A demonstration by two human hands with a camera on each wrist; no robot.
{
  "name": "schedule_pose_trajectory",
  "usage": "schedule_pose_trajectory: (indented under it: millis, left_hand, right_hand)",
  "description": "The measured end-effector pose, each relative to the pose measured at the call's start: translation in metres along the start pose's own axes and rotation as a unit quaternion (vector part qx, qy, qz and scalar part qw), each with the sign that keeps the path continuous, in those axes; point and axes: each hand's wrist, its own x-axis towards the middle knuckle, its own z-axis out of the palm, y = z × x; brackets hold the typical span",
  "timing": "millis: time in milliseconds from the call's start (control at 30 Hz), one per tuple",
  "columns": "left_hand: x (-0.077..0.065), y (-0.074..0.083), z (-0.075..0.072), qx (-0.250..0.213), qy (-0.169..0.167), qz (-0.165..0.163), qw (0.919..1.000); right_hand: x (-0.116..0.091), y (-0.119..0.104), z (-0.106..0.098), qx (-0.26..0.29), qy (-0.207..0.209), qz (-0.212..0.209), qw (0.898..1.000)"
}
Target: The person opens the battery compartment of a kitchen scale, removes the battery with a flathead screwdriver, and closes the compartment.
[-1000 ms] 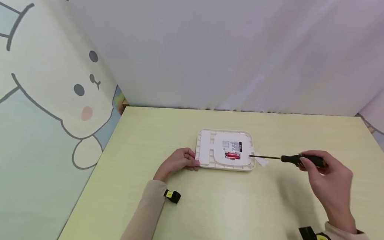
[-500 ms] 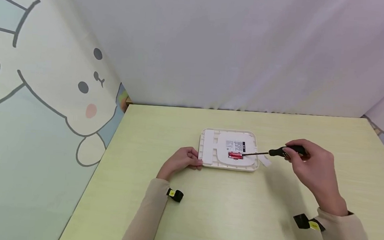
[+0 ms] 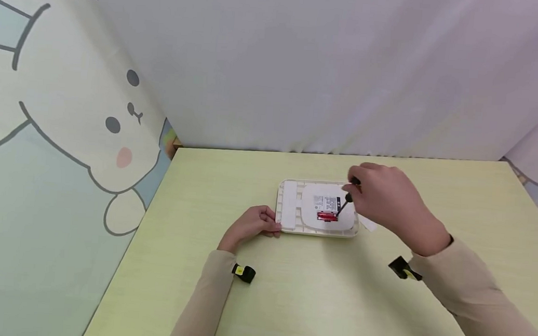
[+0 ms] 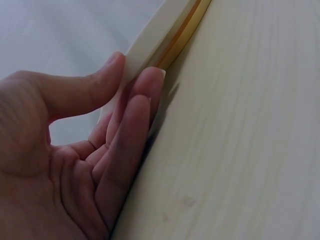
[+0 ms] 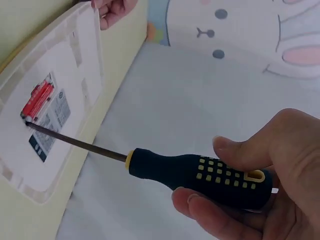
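Note:
A flat white plastic device [image 3: 289, 206] lies back side up on the table, with a printed label [image 5: 54, 116] on it. Two red batteries [image 3: 327, 217] sit in an open compartment in its back. My left hand [image 3: 252, 224] pinches the device's near left corner, thumb against the white rim [image 4: 150, 42] and fingertips at its lower edge. In my right hand [image 3: 384, 199] is a screwdriver [image 5: 195, 175], its dark handle with yellow studs gripped between thumb and fingers. The shaft slants down, and its tip is right at one end of the batteries.
A small white piece [image 3: 368, 223] lies at the device's right side, partly behind my right hand. The pale wood-grain table [image 3: 288, 294] ends at a light curtain [image 3: 303, 76] behind. A cartoon-printed cloth [image 3: 75, 123] hangs on the left.
My right hand has moved left and up over the device, turning the screwdriver from nearly level to steep. Its tip went from the device's right edge to the batteries. The left hand stays put.

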Motion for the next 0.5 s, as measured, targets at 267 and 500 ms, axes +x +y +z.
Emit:
schedule_pose_trajectory:
  millis: [267, 500]
  left_hand:
    - [0.0, 0.0, 0.0, 0.005, -0.004, 0.001, 1.0]
    - [0.002, 0.003, 0.001, 0.017, 0.001, -0.005, 0.9998]
  right_hand:
    - [0.02, -0.018, 0.017, 0.008, -0.031, -0.025, 0.999]
    - [0.004, -0.001, 0.032, 0.033, 0.072, 0.0, 0.997]
